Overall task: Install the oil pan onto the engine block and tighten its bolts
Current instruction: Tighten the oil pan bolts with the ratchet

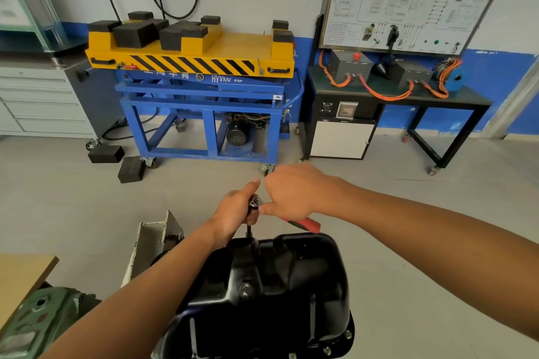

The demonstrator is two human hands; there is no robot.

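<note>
Nearest, the oil pan [280, 285] sits over the engine block, which it hides. It is stamped steel in glossy black paint, deep-bellied with rounded steps, with a drain plug [246, 290] on its flank and small hex bolts [327, 350] dotting the near flange. Tightening 1 corner hard while the others are loose could, I judge, warp that thin flange or squeeze the seal unevenly. Beyond, at the pan's far rim, the left hand [236, 210] has its grip curled round the chrome ratchet head [254, 202] and the slim extension [248, 230] below it, while the right hand [291, 189] wraps its grip round the red handle [306, 224]. If the extension leans, the socket may ride off the bolt and round it, or knuckles may strike the painted edge. Farther off, matte black rubber blocks [134, 33] sit on a yellow-topped blue cart [204, 114].
</note>
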